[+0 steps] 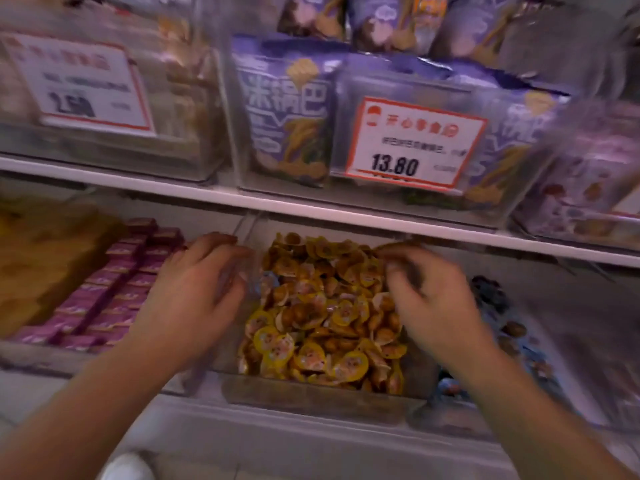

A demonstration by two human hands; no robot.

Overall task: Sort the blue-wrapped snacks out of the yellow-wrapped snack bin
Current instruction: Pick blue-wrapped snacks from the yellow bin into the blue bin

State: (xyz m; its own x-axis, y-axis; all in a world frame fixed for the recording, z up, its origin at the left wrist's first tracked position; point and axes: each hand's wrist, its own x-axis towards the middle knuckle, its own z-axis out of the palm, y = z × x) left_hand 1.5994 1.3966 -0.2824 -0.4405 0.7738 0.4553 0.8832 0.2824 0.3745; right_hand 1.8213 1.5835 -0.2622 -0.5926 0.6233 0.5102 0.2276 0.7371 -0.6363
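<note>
Reaching into the bin (311, 389) of yellow snacks (322, 306), both hands are blurred. A blue snack (258, 288) is glimpsed at the left hand's (194, 299) curled fingers (230, 252); the right hand's (429, 299) grip cannot be told.

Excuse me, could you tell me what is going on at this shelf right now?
A person is working over a clear bin of yellow-wrapped snacks on the lower shelf. The left hand rests at the bin's left wall, near a bit of blue wrapper. The right hand reaches into the pile, fingers curled; blur hides whether it holds anything. Blue-wrapped snacks lie in the bin to the right.
</note>
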